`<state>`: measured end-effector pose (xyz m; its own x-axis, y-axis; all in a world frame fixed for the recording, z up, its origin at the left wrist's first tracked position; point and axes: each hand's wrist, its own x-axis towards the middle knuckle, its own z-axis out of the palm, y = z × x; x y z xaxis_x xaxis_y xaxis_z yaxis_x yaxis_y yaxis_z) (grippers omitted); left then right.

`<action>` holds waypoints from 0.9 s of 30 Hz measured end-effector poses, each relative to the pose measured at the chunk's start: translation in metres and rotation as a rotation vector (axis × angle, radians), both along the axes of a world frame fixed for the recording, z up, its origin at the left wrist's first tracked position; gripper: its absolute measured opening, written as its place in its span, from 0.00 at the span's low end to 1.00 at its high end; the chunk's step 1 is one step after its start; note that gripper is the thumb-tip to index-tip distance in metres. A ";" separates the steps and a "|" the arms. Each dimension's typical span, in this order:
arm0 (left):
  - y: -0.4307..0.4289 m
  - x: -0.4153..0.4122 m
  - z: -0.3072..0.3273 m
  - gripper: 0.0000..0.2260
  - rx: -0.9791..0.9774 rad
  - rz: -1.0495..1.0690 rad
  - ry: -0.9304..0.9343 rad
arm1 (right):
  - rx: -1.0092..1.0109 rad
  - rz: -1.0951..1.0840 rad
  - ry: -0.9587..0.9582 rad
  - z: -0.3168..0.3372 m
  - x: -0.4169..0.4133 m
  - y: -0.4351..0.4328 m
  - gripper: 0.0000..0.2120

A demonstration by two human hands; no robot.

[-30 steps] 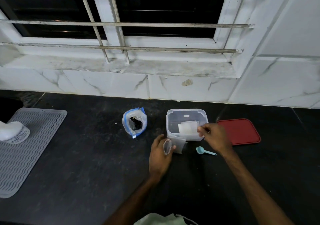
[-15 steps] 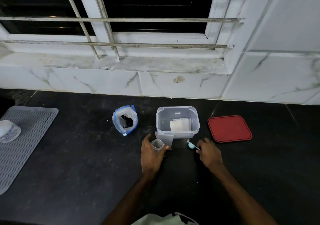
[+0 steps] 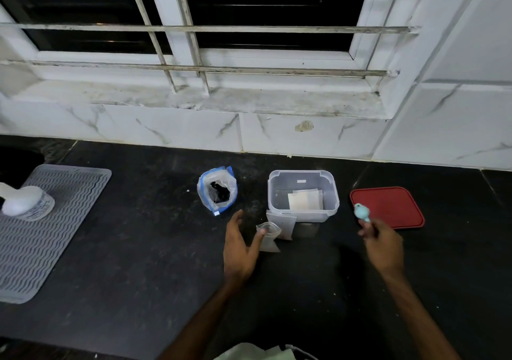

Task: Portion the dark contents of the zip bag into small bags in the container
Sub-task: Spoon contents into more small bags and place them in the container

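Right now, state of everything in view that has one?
zip bag: upright, mouth open, dark contents inside.
container: lid off, flat bags lying inside.
red lid: off, flat on the counter right of the container.
small bag: mouth open, a left hand fingertip at its rim.
scoop: pinched in the right hand, bowl up.

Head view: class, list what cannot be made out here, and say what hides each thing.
All in the head view:
- In the zip bag, the dark contents are too small and shadowed to identify; the walls hide the amount.
- The scoop is blurred; the right hand hides its handle.
- The white bottle is cut off by the left edge; its label is too small to read.
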<state>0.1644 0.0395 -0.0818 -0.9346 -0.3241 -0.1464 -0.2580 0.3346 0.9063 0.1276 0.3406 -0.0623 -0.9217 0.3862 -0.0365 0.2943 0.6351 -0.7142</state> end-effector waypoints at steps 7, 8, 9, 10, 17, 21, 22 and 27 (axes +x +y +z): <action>-0.076 -0.021 0.008 0.24 -0.124 0.229 0.067 | -0.591 -0.021 -0.037 0.060 -0.010 -0.054 0.12; -0.086 -0.026 0.009 0.24 -0.142 0.212 0.049 | -0.610 0.053 -0.076 0.069 -0.017 -0.071 0.09; -0.093 -0.030 0.009 0.24 -0.159 0.196 0.033 | -0.609 0.135 -0.112 0.076 -0.024 -0.088 0.07; -0.098 -0.035 0.010 0.24 -0.173 0.186 0.022 | -0.598 0.217 -0.147 0.083 -0.031 -0.106 0.06; -0.122 -0.067 -0.005 0.19 -0.181 0.127 -0.099 | -0.025 0.796 -0.298 0.091 -0.082 -0.241 0.12; -0.123 -0.088 -0.013 0.29 -0.161 0.146 -0.233 | 0.466 0.848 -0.360 0.062 -0.104 -0.288 0.14; -0.123 -0.093 -0.015 0.32 -0.175 0.149 -0.287 | 0.515 0.838 -0.367 0.057 -0.107 -0.297 0.16; -0.123 -0.106 -0.019 0.25 -0.288 0.125 -0.445 | 0.697 0.866 -0.303 0.041 -0.125 -0.317 0.16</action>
